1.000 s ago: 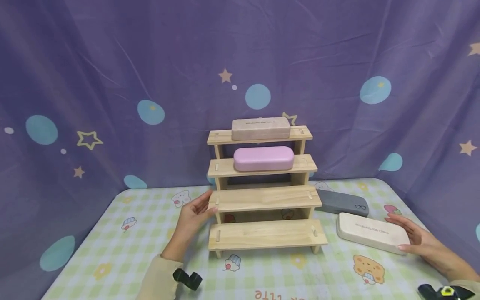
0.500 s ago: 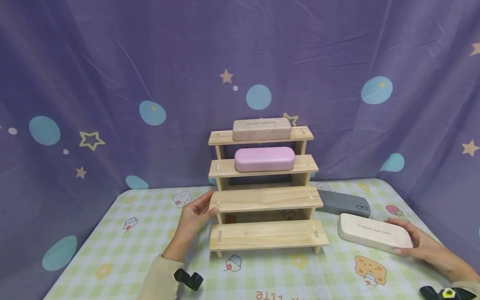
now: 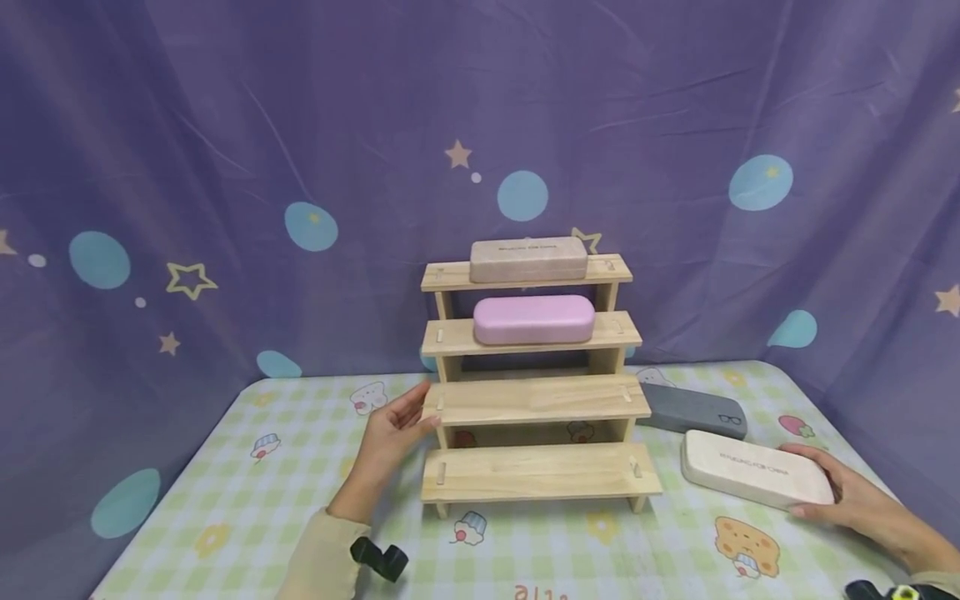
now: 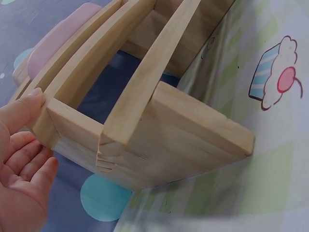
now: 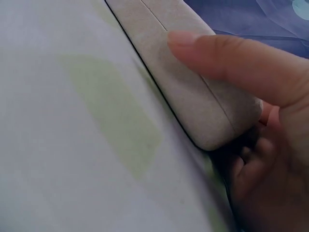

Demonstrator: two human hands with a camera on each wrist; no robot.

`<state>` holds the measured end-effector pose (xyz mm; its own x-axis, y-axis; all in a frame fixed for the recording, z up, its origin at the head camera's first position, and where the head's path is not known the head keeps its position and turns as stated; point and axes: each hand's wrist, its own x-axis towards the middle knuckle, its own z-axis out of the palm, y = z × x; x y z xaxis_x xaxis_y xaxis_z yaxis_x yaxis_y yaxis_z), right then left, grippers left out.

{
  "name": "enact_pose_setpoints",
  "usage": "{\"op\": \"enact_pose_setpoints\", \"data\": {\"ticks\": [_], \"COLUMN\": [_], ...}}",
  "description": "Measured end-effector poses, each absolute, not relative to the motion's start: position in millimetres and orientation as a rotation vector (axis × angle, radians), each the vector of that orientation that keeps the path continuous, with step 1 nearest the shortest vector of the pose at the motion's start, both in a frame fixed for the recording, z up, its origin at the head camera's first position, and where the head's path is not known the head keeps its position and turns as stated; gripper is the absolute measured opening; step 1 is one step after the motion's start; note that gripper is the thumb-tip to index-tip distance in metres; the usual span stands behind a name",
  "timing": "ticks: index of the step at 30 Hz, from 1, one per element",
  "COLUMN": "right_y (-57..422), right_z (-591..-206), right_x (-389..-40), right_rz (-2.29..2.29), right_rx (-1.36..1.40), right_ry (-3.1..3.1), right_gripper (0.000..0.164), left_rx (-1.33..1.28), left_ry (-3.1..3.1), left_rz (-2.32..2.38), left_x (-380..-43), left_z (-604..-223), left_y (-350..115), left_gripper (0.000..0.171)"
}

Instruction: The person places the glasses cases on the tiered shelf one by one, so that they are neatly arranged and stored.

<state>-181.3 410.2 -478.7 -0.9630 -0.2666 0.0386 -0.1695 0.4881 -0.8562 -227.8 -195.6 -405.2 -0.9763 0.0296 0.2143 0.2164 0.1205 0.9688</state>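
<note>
Stand (image 3: 536, 400) of pale wood, four tiers high, on a cloth-covered counter (image 3: 292, 479). A beige case (image 3: 528, 261) sits on the top tier, a pink case (image 3: 534, 320) on the next one down. The person's hands are well apart: the left hand (image 3: 390, 427) pinches the left end of the second tier from the bottom; the right hand (image 3: 843, 493) grips one end of a cream case (image 3: 753, 469), to the right of the stand. Whether that case is fully resting on the counter is hard to tell. Held by one end only, it could twist or dip at its far end if raised. A grey case (image 3: 693, 411) lies just behind, so a careless swing might knock it. A tug from the left hand could jolt the stand and shift the two upper cases.
</note>
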Motion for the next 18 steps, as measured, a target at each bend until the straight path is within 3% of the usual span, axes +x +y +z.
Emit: {"op": "enact_pose_setpoints", "data": {"ticks": [18], "right_y": [409.9], "right_z": [-477.5], "right_x": [-176.7], "right_rz": [-1.504], "right_rx": [-0.319], "right_ry": [2.716], "right_gripper": [0.062], "left_rx": [-0.246], "left_ry": [-2.235], "left_rz": [-1.995], "left_x": [-225.8], "left_z": [-400.9], "left_y": [-193.9], "left_gripper": [0.057]}}
